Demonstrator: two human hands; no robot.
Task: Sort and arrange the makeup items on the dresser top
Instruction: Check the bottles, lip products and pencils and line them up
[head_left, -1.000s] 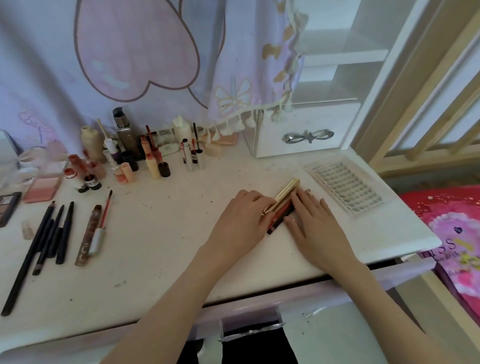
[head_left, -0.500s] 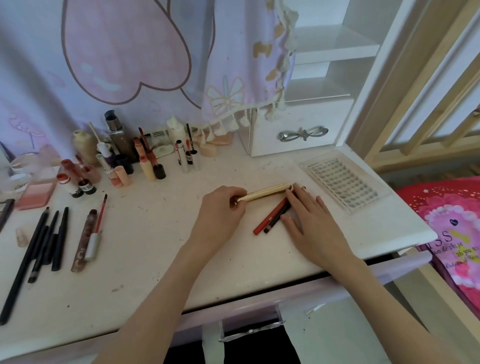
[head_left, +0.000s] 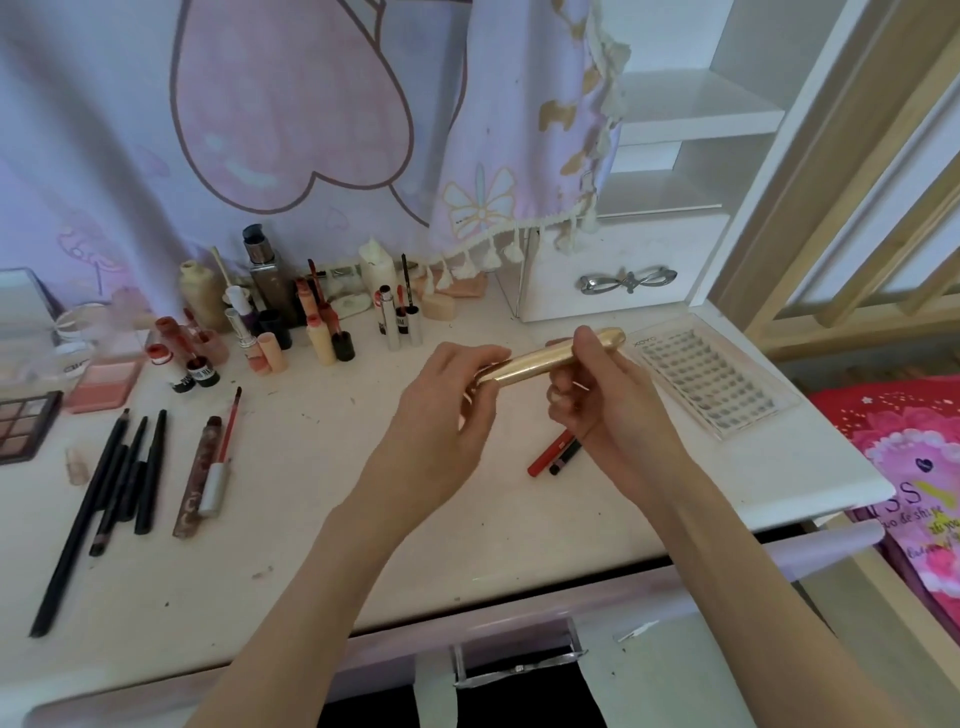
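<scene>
A gold tube (head_left: 540, 358) is held above the white dresser top (head_left: 322, 467), lying nearly level between both hands. My left hand (head_left: 447, 415) grips its left end and my right hand (head_left: 597, 400) grips its right part, thumb over the top. Under the right hand a red pencil (head_left: 549, 452) and a dark pencil (head_left: 566, 457) lie side by side on the dresser. At the left, several black pencils (head_left: 124, 478) and a brown tube (head_left: 200, 478) lie in a row. Small bottles and lip tubes (head_left: 311, 332) stand along the back.
A clear lash tray (head_left: 711, 384) lies at the right end of the dresser. A blush compact (head_left: 104, 384) and an eyeshadow palette (head_left: 23, 431) sit at the far left. A white drawer box (head_left: 613, 270) stands at the back right. A drawer handle (head_left: 519, 665) is below the front edge.
The gold tube has been lifted off the dresser by my left hand. My right hand left the two pencils and now grips the tube's right part. The pencils stay on the dresser.
</scene>
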